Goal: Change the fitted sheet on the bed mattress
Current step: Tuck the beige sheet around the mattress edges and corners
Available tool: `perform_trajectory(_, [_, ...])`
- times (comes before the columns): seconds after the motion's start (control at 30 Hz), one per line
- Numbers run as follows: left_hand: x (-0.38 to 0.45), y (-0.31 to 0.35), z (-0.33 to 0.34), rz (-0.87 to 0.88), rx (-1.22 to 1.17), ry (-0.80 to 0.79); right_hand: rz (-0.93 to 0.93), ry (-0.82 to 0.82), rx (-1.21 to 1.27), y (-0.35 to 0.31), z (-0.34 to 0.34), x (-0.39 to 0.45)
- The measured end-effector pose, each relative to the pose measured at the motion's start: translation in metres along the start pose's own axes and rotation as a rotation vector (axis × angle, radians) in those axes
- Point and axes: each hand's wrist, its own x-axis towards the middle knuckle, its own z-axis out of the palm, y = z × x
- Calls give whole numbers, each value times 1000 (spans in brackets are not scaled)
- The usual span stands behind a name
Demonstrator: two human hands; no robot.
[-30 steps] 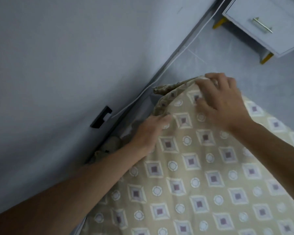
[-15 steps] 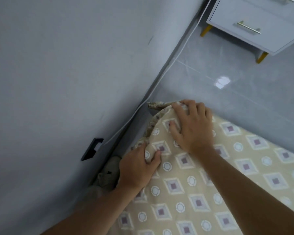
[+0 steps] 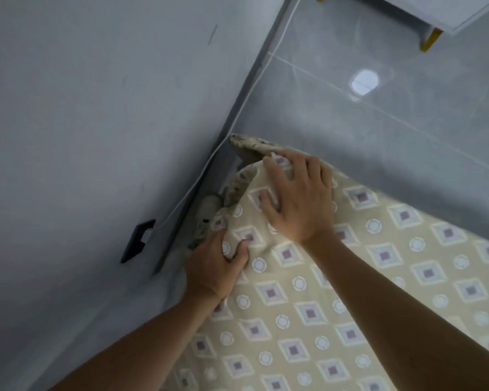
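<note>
Head view: left hand (image 3: 213, 266) pinching a fold of sheet (image 3: 350, 306) at the mattress corner by the wall (image 3: 82, 136); right hand (image 3: 297, 198) pressing flat, fingers spread, on the far corner. Seemingly mid-corner: gathered hem (image 3: 250, 143) not yet tucked under, other corners unseen.

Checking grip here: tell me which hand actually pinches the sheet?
The left hand, by the wall, bunches the sheet under its thumb; the right hand lies flat.
</note>
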Motion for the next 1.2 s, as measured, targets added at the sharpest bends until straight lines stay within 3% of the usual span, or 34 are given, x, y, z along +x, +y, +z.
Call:
perform_trajectory(0.17, [4,-1,-6,-36,9,-92,18,-18,30,0,1,5])
perform_trajectory(0.27, [5,-1,-18,-56,-134,-151,22,-18,27,0,3,5])
perform_trajectory(0.37, [29,11,-21,-314,-507,-336,20,-30,22,2,1,6])
perform_trajectory(0.47, [89,18,-12,-570,-737,-341,12,4,50,-1,3,-3])
perform_trajectory(0.57, [147,-2,3,-515,-518,-353,56,46,60,-5,-5,11])
perform_trajectory(0.67, [162,-31,16,-557,-227,-507,184,-166,89,-8,-18,44])
perform_trajectory(0.83, [123,-12,2,-695,-294,-842,188,-342,159,-10,-28,75])
perform_trajectory(0.9, [115,-8,4,-645,-450,-831,214,-357,197,-13,-40,71])
perform_trajectory(1.03, [130,-21,36,-639,-730,-550,184,-227,224,-19,-80,52])
perform_trajectory(1.1, [142,-29,57,-648,-814,-529,152,-196,212,-24,-96,43])
perform_trajectory(1.2, [131,6,27,-588,-804,-577,146,-165,218,-27,-105,39])
